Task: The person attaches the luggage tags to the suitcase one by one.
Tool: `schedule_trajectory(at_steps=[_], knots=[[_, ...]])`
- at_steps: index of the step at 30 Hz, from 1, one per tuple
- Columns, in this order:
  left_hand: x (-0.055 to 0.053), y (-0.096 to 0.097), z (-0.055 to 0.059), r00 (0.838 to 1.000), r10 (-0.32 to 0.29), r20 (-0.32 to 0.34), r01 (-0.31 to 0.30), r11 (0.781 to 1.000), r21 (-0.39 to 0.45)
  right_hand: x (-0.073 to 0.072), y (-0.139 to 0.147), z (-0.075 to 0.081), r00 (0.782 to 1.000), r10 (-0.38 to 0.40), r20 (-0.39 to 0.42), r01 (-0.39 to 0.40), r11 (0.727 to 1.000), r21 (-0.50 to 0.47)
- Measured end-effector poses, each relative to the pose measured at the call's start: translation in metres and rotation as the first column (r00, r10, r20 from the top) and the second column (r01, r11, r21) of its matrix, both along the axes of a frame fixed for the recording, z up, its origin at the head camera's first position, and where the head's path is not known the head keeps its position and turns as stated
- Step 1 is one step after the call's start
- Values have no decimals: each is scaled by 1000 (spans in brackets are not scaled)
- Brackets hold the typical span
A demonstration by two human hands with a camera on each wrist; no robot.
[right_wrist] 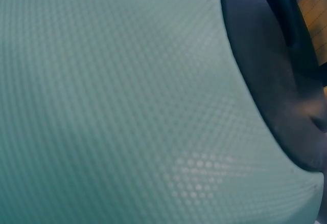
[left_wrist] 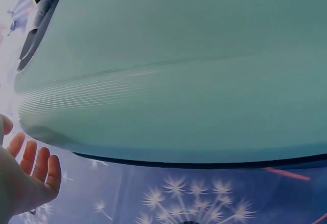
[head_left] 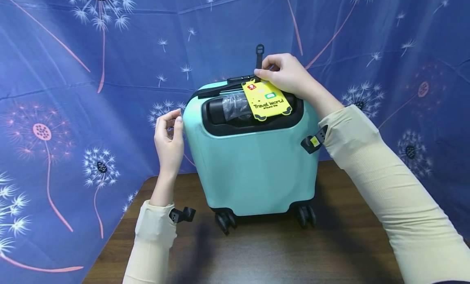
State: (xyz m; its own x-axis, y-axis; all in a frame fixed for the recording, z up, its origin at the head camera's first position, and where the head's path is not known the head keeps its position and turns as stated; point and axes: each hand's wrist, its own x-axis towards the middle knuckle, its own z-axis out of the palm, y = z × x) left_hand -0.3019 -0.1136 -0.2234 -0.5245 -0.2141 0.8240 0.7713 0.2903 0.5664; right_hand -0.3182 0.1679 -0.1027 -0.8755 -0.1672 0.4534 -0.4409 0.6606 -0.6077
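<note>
A mint-green suitcase stands upright on its black wheels. Its recessed black top holds a handle partly wrapped in clear plastic. Over that recess hangs a yellow luggage tag printed "Travel World". My right hand pinches the tag's black strap between thumb and fingers, and the strap's buckle end sticks up above. Beside the suitcase's upper left corner is my left hand, fingers loosely bent and holding nothing; the left wrist view shows its fingers close to the shell's edge. My right hand is outside the right wrist view.
The suitcase rests on a dark brown wooden table. Behind it hangs a blue cloth with a dandelion pattern. A small black strap piece at my right cuff overlaps the suitcase's right side; another sits at my left cuff.
</note>
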Motion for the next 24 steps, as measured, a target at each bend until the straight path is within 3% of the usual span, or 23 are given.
schedule_trajectory(at_steps=[5, 7, 14, 19, 24], knots=[[-6, 4, 19, 998, 55, -37, -57, 997, -52, 0, 0, -1, 1000, -1, -4, 1, 1000, -4], [-12, 4, 24, 997, 60, -53, -64, 995, -77, 0, 0, -1, 1000, -5, 0, 5, 1000, -3], [-17, 7, 45, 996, 55, -68, -66, 983, -173, 1, 0, 1, 1000, -2, 11, 2, 1000, -3], [-20, 15, 61, 998, 57, -28, -62, 963, -261, 2, 0, 1, 1000, -7, 6, 7, 1000, 1], [-22, 23, 78, 992, 87, 87, -47, 921, -386, 1, 0, 0, 1000, -12, -1, 12, 1000, 6]])
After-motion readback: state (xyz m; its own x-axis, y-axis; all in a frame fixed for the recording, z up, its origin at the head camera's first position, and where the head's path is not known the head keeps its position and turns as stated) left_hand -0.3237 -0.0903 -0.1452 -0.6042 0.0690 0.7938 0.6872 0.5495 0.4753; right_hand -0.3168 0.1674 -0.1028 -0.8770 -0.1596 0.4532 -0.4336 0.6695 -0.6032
